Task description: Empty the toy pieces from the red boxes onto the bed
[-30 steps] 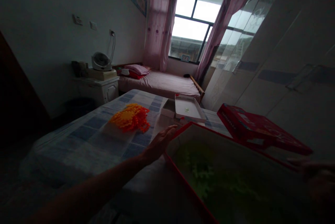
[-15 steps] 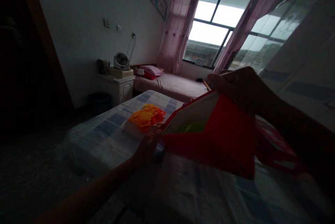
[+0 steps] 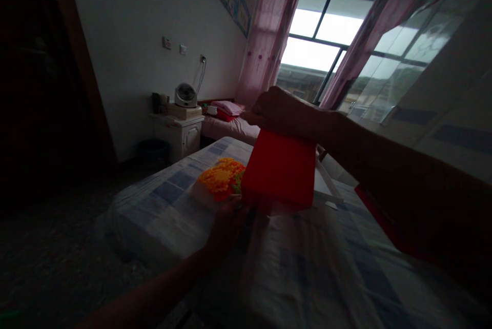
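Observation:
A red box [image 3: 280, 170] is tipped over above the checked tablecloth, with its closed side towards me and its opening turned away to the left. My right hand [image 3: 277, 108] grips its upper edge, fingers closed. At the box's lower left corner is my left hand [image 3: 229, 216], its fingers dark and partly hidden but seemingly closed on the rim. Just beyond the left hand lies a pile of yellow-orange and red pieces [image 3: 221, 178] with lacy edges. Some green pieces [image 3: 237, 183] show between that pile and the box.
The blue-and-white checked tablecloth [image 3: 307, 262] covers the table. Behind my right forearm is another red item [image 3: 388, 221], mostly hidden. A white flat thing [image 3: 326, 185] lies right of the box. Beyond are a bed [image 3: 246, 129], a cabinet [image 3: 186, 134] with a fan [image 3: 185, 95], and a bin [image 3: 152, 150].
My right hand has swung the red box left and tipped it over, so its inside no longer faces me. Green pieces, seen inside the box before, now show beside the orange pile.

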Tool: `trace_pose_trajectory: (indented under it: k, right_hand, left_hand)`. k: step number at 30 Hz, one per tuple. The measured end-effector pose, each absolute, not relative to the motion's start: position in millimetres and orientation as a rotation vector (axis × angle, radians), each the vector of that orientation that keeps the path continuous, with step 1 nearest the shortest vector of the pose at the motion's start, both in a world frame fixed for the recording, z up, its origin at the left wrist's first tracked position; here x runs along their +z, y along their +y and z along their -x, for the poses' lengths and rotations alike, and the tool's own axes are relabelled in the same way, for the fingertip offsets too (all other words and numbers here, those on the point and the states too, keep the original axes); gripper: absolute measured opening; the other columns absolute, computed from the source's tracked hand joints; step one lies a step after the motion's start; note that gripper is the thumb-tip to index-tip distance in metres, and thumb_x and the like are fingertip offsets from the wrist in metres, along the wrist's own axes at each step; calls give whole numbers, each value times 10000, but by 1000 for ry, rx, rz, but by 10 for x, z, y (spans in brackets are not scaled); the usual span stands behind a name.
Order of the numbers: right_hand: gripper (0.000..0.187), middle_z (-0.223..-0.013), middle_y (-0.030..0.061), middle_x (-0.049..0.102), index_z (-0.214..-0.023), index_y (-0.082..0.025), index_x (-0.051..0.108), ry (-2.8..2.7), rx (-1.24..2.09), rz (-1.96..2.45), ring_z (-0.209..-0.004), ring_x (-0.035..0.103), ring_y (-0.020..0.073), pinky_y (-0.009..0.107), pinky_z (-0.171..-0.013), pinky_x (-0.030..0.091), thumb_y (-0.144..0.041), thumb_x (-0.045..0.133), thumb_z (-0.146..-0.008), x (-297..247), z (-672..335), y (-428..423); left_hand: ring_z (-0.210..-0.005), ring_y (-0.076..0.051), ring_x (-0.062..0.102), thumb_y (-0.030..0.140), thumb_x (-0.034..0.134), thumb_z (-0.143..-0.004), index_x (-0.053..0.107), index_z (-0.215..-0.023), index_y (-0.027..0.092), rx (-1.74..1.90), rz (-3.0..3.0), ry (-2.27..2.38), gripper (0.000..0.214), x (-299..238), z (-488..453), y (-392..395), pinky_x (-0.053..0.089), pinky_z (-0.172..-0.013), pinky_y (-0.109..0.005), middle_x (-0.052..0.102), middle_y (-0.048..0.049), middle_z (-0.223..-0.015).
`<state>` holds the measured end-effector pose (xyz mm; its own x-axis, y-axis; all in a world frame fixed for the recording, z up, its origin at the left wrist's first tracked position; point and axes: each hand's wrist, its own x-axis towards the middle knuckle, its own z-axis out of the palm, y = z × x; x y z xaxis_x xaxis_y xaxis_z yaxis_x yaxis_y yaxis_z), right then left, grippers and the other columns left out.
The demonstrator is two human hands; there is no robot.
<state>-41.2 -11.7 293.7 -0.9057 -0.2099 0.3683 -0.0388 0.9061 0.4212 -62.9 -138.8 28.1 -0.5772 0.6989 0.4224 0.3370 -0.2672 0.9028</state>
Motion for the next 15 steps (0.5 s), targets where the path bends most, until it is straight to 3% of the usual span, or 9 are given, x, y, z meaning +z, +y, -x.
trace_pose_trajectory:
  k: [4,9,12,15]
  right_hand:
    - [347,-935,95,655,-882,-170,633,-2632,-526,-54,-966,603,266,423,-839,465,-458,441,-908,2887,419,-220]
    - [343,-1106,146,614,-1014,-150,633,-2433,-304,395,-988,588,266,454,-912,443,-434,537,-848,2937,-4,-295]
    - [376,-1121,141,626,-1056,-158,619,-2337,48,571,-979,602,264,476,-916,464,-445,571,-818,2856,-305,-235]
    - [510,-1166,104,621,-1189,-219,544,-2303,607,606,-939,629,252,460,-812,545,-492,622,-765,2657,-448,-211]
  left_hand:
    - [-953,-197,618,356,459,-880,636,-992,194,1872,-1258,1731,264,262,645,-1387,468,-876,-331,667,-57,-1002]
    - [-958,-193,617,355,445,-890,637,-948,185,1810,-1285,1728,263,215,649,-1382,466,-873,-324,666,-67,-998]
    - [-922,-189,615,370,419,-907,626,-940,185,1838,-1272,1752,280,191,650,-1369,471,-853,-325,662,-63,-978]
    - [-922,-182,610,345,419,-911,618,-995,191,1875,-1319,1788,265,184,661,-1347,474,-845,-323,659,-57,-999]
